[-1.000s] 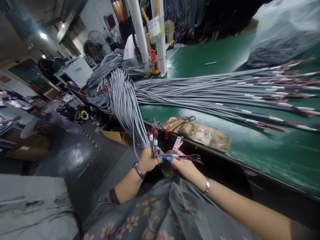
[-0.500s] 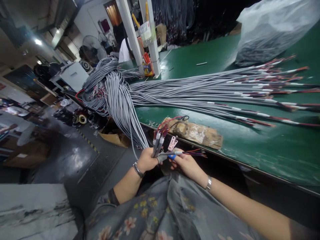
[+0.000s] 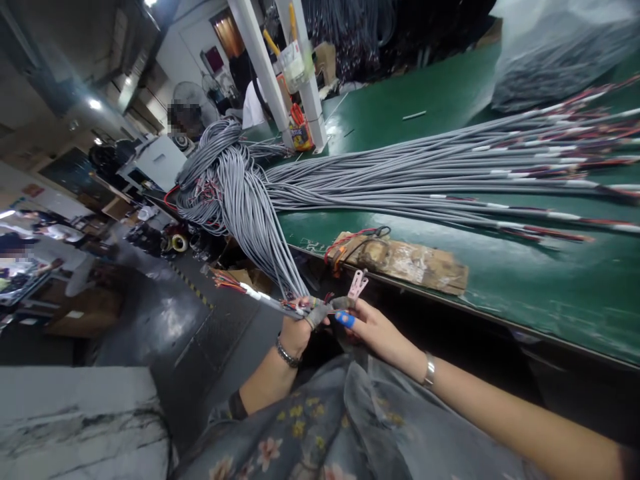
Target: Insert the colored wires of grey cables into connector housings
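Note:
My left hand [image 3: 297, 331], fingers wrapped and taped in grey, is closed around several grey cables [image 3: 267, 300]. Their stripped ends, with red and orange wires [image 3: 227, 280] past white sleeves, stick out to the left. Close against its fingertips is my right hand [image 3: 373, 328], which has blue tape on one finger. Its fingers are pinched together, and what lies between them is too small to make out. A pink clip [image 3: 357, 285] stands just behind the right fingers. From the table, a thick bundle of grey cables [image 3: 267, 233] hangs down towards my left hand.
Long grey cables [image 3: 400, 170] lie across the green table [image 3: 380, 127]. A taped cardboard piece [image 3: 420, 267] with thin wires rests along its front edge. White posts [image 3: 305, 87] with a tool pouch rise behind. A plastic bag [image 3: 565, 67] is at back right; a cardboard box [image 3: 90, 300] stands left.
The cable ends in my left hand have swung from pointing up to pointing left. The single cable that reached across my right fingers no longer shows there. The view has shifted slightly.

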Demonstrator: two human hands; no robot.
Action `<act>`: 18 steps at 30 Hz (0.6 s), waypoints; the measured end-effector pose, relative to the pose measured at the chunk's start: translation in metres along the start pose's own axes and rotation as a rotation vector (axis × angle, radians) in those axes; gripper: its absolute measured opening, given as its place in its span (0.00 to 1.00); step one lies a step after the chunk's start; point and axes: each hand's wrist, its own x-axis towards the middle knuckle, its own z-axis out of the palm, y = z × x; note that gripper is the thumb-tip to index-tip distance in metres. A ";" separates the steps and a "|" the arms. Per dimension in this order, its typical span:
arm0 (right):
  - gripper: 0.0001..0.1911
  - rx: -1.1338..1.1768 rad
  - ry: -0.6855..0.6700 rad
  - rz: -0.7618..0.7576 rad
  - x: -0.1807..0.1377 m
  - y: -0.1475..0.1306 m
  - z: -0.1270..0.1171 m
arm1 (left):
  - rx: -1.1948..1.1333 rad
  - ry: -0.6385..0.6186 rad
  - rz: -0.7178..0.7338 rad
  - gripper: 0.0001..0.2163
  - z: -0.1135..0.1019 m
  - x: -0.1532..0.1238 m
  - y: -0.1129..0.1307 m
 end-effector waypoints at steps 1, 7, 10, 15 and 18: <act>0.29 0.006 0.002 -0.007 0.002 0.001 0.000 | 0.025 -0.042 -0.002 0.17 -0.001 0.001 -0.001; 0.28 0.054 0.091 -0.002 0.003 0.005 -0.002 | 0.349 -0.169 0.173 0.13 -0.002 -0.002 0.002; 0.26 0.001 0.061 -0.010 -0.005 0.000 -0.003 | 0.496 -0.125 0.302 0.11 -0.005 -0.010 0.005; 0.27 0.019 0.032 -0.028 -0.007 0.004 -0.004 | 0.463 -0.169 0.210 0.09 -0.002 -0.006 0.006; 0.28 0.074 0.101 -0.007 0.001 0.010 -0.005 | 0.370 -0.237 0.118 0.09 0.005 0.004 0.004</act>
